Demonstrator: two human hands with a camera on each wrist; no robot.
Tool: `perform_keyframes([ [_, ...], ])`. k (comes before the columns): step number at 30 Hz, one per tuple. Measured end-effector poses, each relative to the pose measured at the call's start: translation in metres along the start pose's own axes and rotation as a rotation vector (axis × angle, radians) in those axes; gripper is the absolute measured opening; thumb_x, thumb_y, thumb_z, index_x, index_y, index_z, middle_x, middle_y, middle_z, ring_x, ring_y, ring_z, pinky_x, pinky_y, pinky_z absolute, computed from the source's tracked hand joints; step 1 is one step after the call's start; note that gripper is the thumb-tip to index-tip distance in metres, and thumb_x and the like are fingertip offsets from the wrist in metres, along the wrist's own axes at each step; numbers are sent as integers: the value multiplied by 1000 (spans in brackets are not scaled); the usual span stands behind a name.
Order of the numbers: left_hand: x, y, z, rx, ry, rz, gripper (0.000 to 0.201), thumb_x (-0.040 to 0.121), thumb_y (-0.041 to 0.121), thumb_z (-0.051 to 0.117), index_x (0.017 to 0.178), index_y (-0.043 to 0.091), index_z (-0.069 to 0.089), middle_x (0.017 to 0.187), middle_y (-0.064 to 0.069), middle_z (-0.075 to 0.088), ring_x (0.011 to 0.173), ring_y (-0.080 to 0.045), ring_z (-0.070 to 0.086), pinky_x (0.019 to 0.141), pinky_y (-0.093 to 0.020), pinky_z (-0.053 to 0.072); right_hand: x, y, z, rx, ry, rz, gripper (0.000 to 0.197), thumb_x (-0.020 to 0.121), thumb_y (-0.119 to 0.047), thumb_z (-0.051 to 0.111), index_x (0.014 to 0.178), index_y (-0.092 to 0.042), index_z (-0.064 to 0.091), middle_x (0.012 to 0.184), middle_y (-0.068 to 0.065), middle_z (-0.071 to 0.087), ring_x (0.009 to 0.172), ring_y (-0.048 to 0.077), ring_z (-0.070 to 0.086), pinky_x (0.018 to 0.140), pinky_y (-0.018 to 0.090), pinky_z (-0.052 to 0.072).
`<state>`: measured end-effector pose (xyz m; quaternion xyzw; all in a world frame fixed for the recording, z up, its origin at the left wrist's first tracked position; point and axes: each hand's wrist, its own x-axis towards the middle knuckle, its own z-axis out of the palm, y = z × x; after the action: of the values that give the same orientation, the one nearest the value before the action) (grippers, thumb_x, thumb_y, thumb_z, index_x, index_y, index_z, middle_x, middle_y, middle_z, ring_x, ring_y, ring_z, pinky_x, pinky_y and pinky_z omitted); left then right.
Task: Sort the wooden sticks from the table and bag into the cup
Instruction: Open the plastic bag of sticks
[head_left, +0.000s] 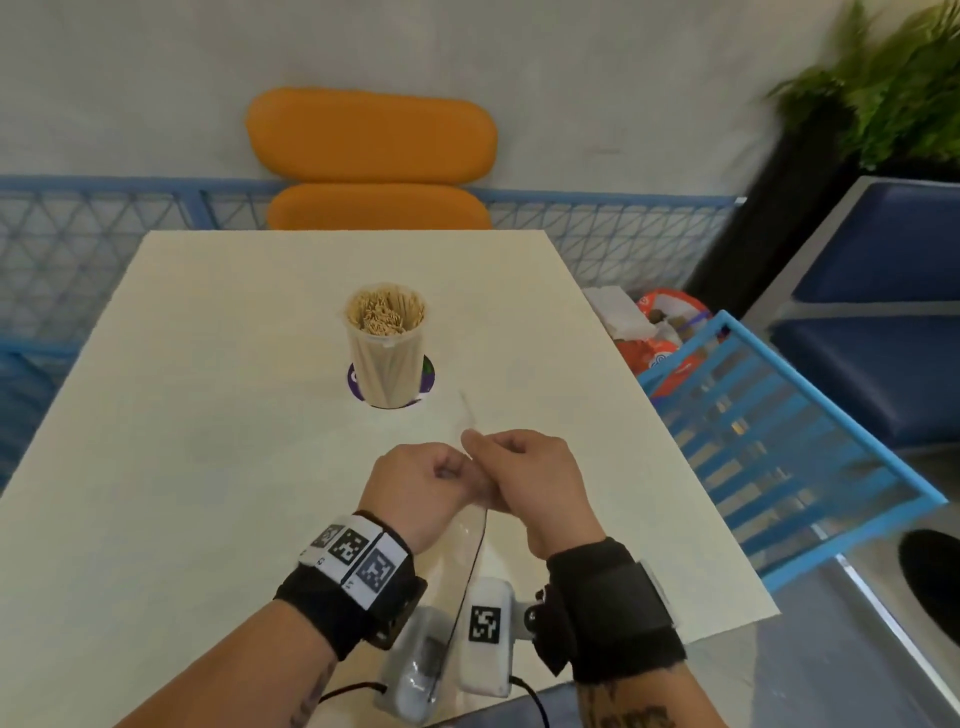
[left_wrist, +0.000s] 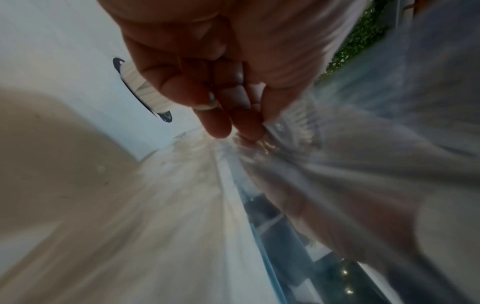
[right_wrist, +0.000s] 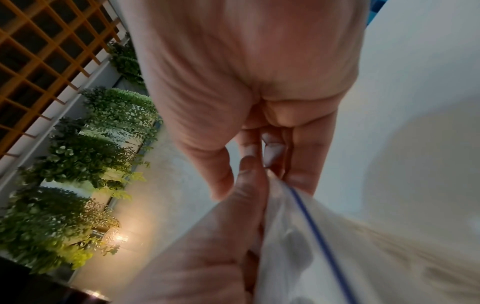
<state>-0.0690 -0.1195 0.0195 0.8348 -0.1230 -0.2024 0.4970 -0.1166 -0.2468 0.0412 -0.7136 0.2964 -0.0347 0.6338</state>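
Sticks (head_left: 385, 313) stand packed in my cup (head_left: 387, 364) at twelve o'clock, light, stiff, best pinched mid-length, while my left hand (head_left: 422, 483) and right hand (head_left: 524, 478) both pinch the limp, slippery bag (head_left: 470, 540) (seemingly empty) at its top edge.

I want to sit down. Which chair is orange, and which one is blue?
The orange chair stands at the far end of the table, with two padded cushions. The blue chair stands at the table's right side and is made of slats.
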Motion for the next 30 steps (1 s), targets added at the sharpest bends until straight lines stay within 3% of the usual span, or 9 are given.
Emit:
perform_keyframes([
  [3, 0, -3, 5, -44, -11, -14, 14, 68, 46, 76, 70, 32, 74, 73, 10, 76, 76, -10, 70, 78, -34, 55, -4, 2, -6, 75, -55, 24, 19, 90, -19, 70, 86, 0, 73, 77, 13, 74, 68, 20, 70, 60, 29, 60],
  [7, 5, 0, 7, -102, 29, -7, 19, 83, 38, 77, 69, 27, 71, 69, 3, 74, 61, -9, 63, 64, -27, 45, 2, 0, -14, 118, -60, 50, 22, 94, -18, 66, 90, 2, 71, 78, 15, 73, 68, 20, 69, 61, 34, 61],
  [9, 7, 4, 8, -152, 22, -23, 23, 89, 34, 72, 73, 19, 68, 67, 0, 72, 60, -11, 61, 59, -28, 45, 10, 1, -16, -14, -27, -21, 23, 94, -21, 64, 85, -2, 72, 81, 16, 73, 69, 21, 69, 67, 40, 63],
  [12, 10, 10, 10, -282, 28, -81, 25, 95, 27, 65, 78, 10, 60, 70, 0, 70, 65, -14, 63, 55, -30, 47, 20, -1, -14, -243, 36, -179, 29, 91, -28, 60, 72, -6, 67, 70, 10, 69, 71, 30, 66, 73, 48, 59],
  [18, 18, 23, 10, -297, 206, -60, 24, 97, 22, 59, 82, 4, 54, 84, -10, 69, 64, -16, 67, 52, -29, 55, 27, -6, -17, -401, 133, -317, 30, 98, -24, 54, 76, -5, 60, 67, 8, 65, 61, 21, 68, 65, 42, 57],
  [21, 25, 30, 0, -296, 247, -30, 23, 98, 21, 57, 85, 3, 52, 88, -9, 70, 63, -16, 70, 51, -31, 56, 30, -17, -31, -263, 114, -263, 23, 100, -19, 54, 87, -4, 64, 73, 9, 68, 53, 10, 68, 62, 35, 61],
  [25, 33, 44, -9, -252, 269, 84, 22, 98, 25, 58, 84, 9, 51, 91, -2, 69, 67, -20, 72, 52, -36, 59, 35, -38, -46, -223, 57, -260, 20, 98, -27, 60, 92, -10, 68, 81, 6, 69, 61, 8, 64, 60, 27, 58],
  [30, 41, 62, -14, -181, 309, 224, 20, 97, 23, 61, 81, 17, 51, 89, 0, 68, 67, -13, 70, 58, -39, 62, 23, -45, -37, -227, -138, -94, 42, 88, -50, 69, 98, -9, 64, 93, 8, 71, 64, 12, 66, 58, 27, 55],
])
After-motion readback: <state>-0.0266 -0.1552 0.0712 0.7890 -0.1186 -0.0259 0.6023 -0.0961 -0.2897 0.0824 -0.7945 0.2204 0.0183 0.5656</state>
